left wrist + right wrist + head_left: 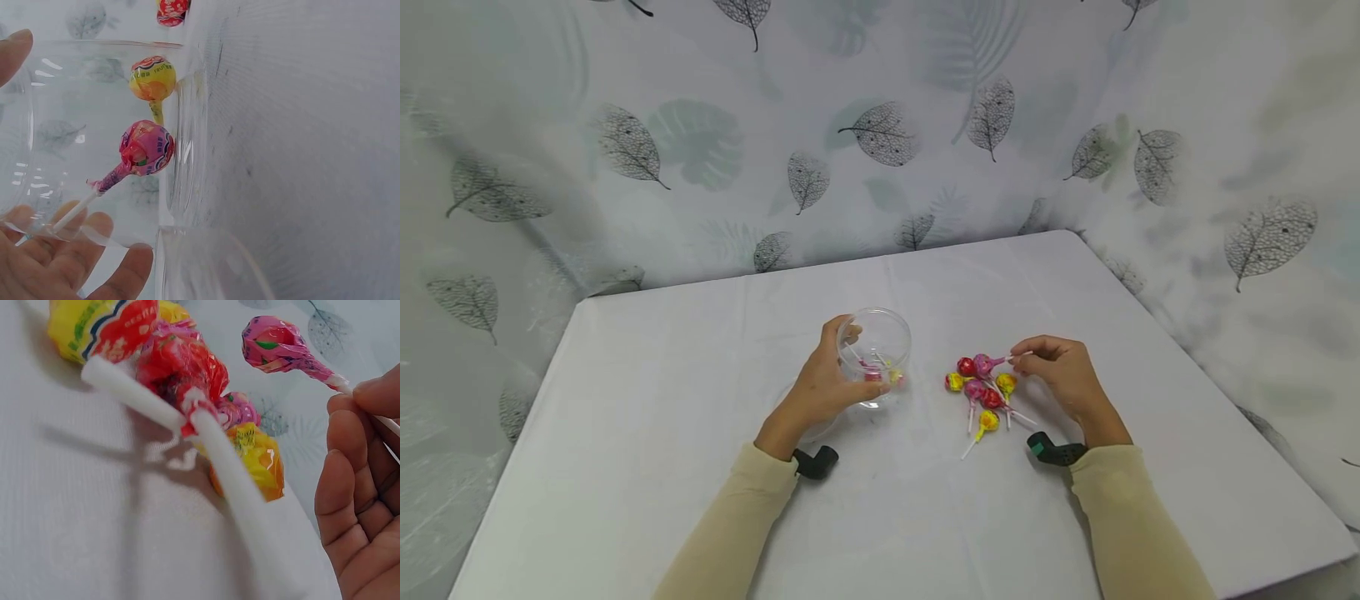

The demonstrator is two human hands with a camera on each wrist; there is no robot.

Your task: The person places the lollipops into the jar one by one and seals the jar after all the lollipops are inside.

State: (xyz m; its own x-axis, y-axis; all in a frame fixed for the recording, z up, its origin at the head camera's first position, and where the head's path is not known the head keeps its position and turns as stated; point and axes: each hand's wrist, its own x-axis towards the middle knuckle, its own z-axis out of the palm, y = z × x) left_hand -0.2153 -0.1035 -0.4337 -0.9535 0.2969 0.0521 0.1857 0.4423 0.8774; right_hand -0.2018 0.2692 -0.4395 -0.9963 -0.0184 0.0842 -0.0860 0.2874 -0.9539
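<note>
One pink lollipop [986, 363] is being pinched by its stick in the right hand [1063, 377].
The left hand [820, 387] is wrapping its fingers round the tilted clear jar [875, 350]; the thin stick could be slipping from that fingertip pinch.

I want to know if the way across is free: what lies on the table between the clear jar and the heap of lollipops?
Nothing: in the head view, bare white tablecloth separates the clear jar from the heap of lollipops.

clear glossy plastic jar [880, 346], matt cloth table cover [700, 467]
</note>
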